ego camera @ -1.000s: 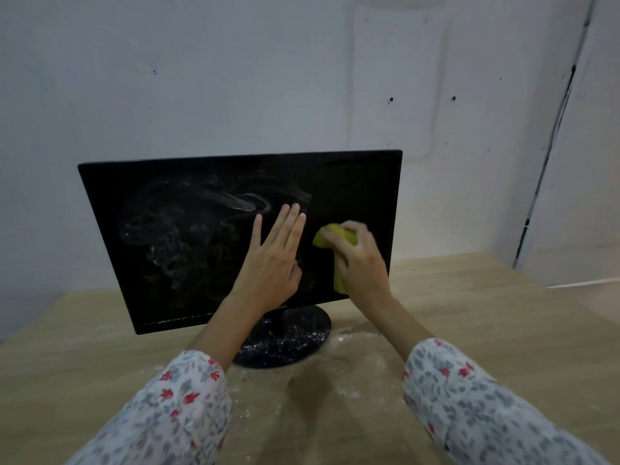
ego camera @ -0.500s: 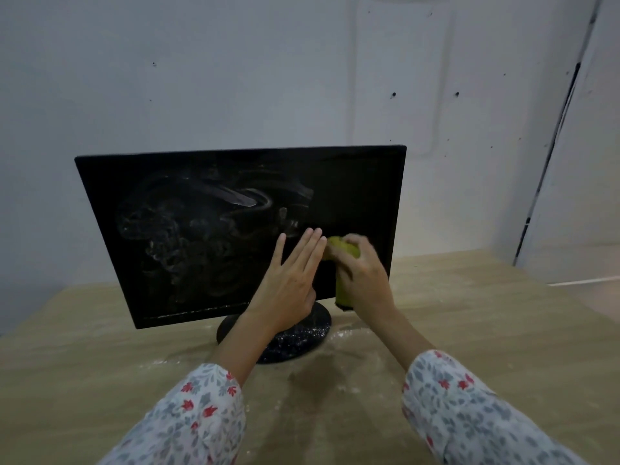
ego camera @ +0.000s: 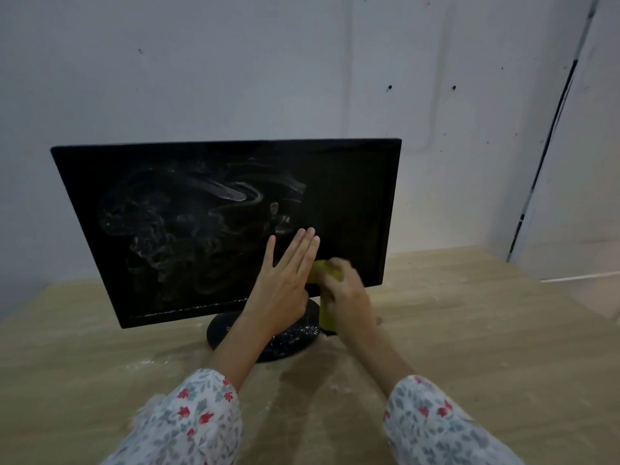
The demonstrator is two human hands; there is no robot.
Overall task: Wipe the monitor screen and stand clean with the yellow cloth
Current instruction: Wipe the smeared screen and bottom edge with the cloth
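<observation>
The right hand (ego camera: 349, 293) grips the bunched yellow cloth (ego camera: 327, 317) against the lower right of the black flat monitor screen (ego camera: 188, 229), while the left hand (ego camera: 285, 280) lies flat with straight fingers on the glass just left of the cloth; the wipe would go best with that steadying palm kept firm and the strokes carried left of the fingers, where white powdery smears cover most of the screen. Below both hands, the round black stand base (ego camera: 288, 340) is speckled with white powder and unwiped, and more powder dusts the light wooden table (ego camera: 486, 330) around it; the left hand itself covers a patch needing the cloth.
</observation>
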